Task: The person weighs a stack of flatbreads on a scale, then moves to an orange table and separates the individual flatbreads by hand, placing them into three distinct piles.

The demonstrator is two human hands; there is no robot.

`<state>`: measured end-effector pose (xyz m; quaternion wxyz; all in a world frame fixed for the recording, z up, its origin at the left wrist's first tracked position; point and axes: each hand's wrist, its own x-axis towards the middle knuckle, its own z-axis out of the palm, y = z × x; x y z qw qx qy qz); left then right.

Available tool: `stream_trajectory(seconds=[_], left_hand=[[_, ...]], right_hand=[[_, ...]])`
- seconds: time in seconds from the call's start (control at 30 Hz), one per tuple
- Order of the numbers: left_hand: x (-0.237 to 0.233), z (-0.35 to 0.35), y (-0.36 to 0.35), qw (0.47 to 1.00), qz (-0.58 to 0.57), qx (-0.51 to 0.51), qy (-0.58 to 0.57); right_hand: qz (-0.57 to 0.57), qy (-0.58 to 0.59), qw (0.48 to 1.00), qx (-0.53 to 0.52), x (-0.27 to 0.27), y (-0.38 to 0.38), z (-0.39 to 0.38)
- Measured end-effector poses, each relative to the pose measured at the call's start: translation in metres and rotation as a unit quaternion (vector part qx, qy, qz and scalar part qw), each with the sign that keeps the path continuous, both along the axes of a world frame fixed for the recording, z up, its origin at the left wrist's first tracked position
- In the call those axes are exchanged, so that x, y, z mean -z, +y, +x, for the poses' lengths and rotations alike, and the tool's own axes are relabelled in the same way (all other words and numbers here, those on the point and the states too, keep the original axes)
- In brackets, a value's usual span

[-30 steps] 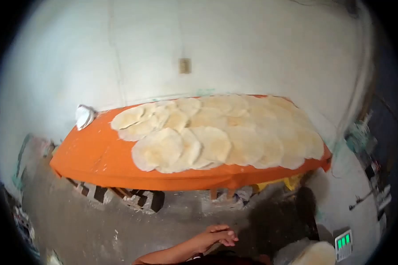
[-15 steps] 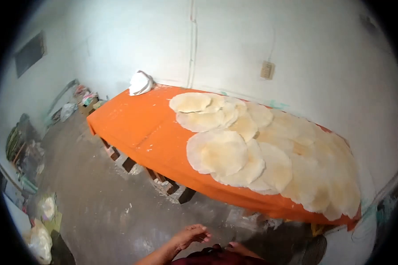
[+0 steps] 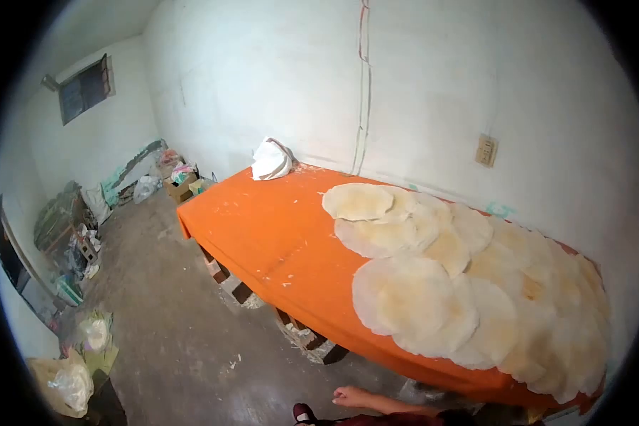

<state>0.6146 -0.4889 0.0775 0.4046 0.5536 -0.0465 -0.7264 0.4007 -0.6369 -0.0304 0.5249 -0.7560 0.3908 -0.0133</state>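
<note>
My right hand (image 3: pixel 350 396) is low in the view, over the floor in front of the table, its forearm coming in from the right. Its fingers look curled inward, and nothing shows in them. It touches nothing; the nearest thing is the front edge of the orange-covered table (image 3: pixel 263 213). Thin, pale round sheets (image 3: pixel 405 295) lie overlapped across the table's middle and right side. My left hand is out of view.
A white cloth or bag (image 3: pixel 271 160) sits at the table's back left. Bricks (image 3: pixel 241 292) show beneath the table. Plastic bags (image 3: pixel 71 387) lie at lower left, and a cardboard box (image 3: pixel 182 188) with other bags stands by the far wall. A dark shoe (image 3: pixel 304 413) shows at the bottom.
The view has swung left, so the table and sheets appear farther right and lower. My left hand has left the view. More of my right hand and forearm shows.
</note>
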Motion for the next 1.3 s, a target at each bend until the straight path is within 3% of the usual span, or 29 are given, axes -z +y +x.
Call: stream_trajectory(seconds=[0.2, 0.3, 0.37, 0.43, 0.47, 0.6, 0.63, 0.7, 0.77, 0.83, 0.93, 1.13, 1.3], left_hand=[[-0.004, 0.087, -0.056, 1.000, 0.000, 0.017, -0.020], [-0.006, 0.127, -0.093, 0.997, -0.004, 0.058, -0.042], [-0.006, 0.153, -0.114, 0.995, 0.006, 0.080, -0.053], [-0.006, 0.177, -0.132, 0.988, 0.004, 0.121, -0.091], [-0.001, 0.183, -0.132, 0.906, -0.215, 0.224, -0.287], [-0.009, 0.197, -0.182, 0.872, -0.194, 0.302, -0.333], [-0.009, 0.196, -0.198, 0.883, -0.181, 0.298, -0.315], [-0.007, 0.194, -0.231, 0.914, -0.143, 0.269, -0.267], [-0.012, 0.195, -0.268, 0.943, -0.095, 0.229, -0.222], [-0.018, 0.198, -0.305, 0.961, -0.053, 0.188, -0.194], [-0.026, 0.198, -0.354, 0.973, -0.012, 0.149, -0.176], [-0.032, 0.203, -0.427, 0.978, 0.027, 0.116, -0.173], [-0.031, 0.205, -0.466, 0.978, 0.039, 0.117, -0.170]], right_hand=[[-0.050, 0.018, 0.998, -0.041, -0.001, -0.081, 0.104], [-0.038, -0.040, 0.998, -0.001, -0.009, -0.120, 0.146], [-0.067, -0.043, 0.995, 0.059, -0.042, -0.148, 0.161], [-0.125, -0.079, 0.981, 0.123, -0.022, -0.192, 0.164], [-0.172, -0.041, 0.971, 0.161, -0.041, -0.209, 0.160], [-0.311, 0.069, 0.895, 0.313, -0.109, -0.300, 0.129], [-0.354, 0.093, 0.865, 0.342, -0.117, -0.321, 0.120], [-0.409, 0.129, 0.824, 0.371, -0.079, -0.390, 0.093], [-0.499, 0.163, 0.743, 0.415, -0.072, -0.438, 0.076], [-0.357, 0.251, 0.781, 0.448, -0.094, -0.473, 0.071], [-0.326, 0.282, 0.773, 0.465, -0.084, -0.532, 0.060], [-0.405, 0.360, 0.720, 0.434, -0.051, -0.605, 0.054], [-0.417, 0.406, 0.722, 0.374, -0.050, -0.639, 0.037]])
